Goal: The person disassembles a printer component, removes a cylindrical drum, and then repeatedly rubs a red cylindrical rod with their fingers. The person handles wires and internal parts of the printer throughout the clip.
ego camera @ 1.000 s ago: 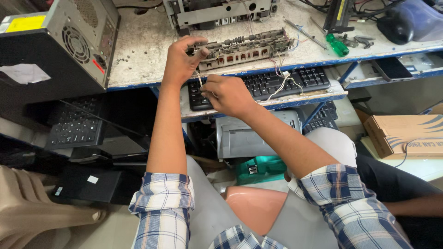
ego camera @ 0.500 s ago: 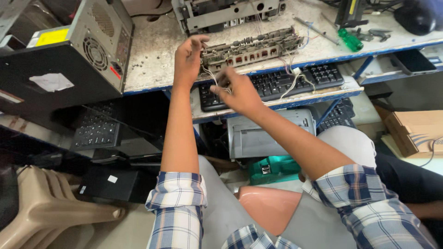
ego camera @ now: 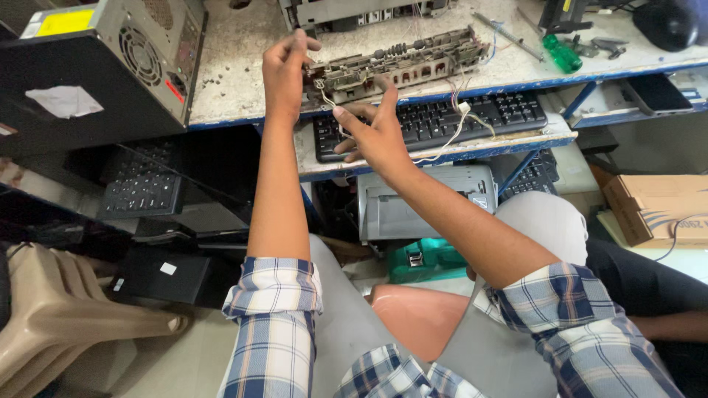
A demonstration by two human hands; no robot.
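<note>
1. The left hand (ego camera: pixel 284 70) is closed around the left end of a long grey mechanical assembly (ego camera: pixel 398 65), thumb and fingers wrapped over it, holding it at the front edge of the bench (ego camera: pixel 228 88).
2. The right hand (ego camera: pixel 372 133) sits just below the assembly with its fingers narrowed to a pinch on a thin wire (ego camera: pixel 328 99) that hangs from the assembly's left end; the index finger points up toward the part.
3. The assembly lies lengthwise along the bench edge, tilted slightly up to the right, with thin coloured wires trailing off its right end.
4. Directly under it, on a lower pull-out shelf, lies a black keyboard (ego camera: pixel 457 118), with a white cable (ego camera: pixel 461 121) draped across its keys.
5. A computer case (ego camera: pixel 110 59) stands on the left of the bench, its fan grille facing the hands.
6. A green-handled screwdriver (ego camera: pixel 562 55) lies on the bench, well to the right of the assembly.
7. Below the shelf, a grey printer (ego camera: pixel 424 203) sits between the person's knees, and a second keyboard (ego camera: pixel 140 184) leans in the dark space to the left.
8. A cardboard box (ego camera: pixel 653 206) rests on the floor at the right.
</note>
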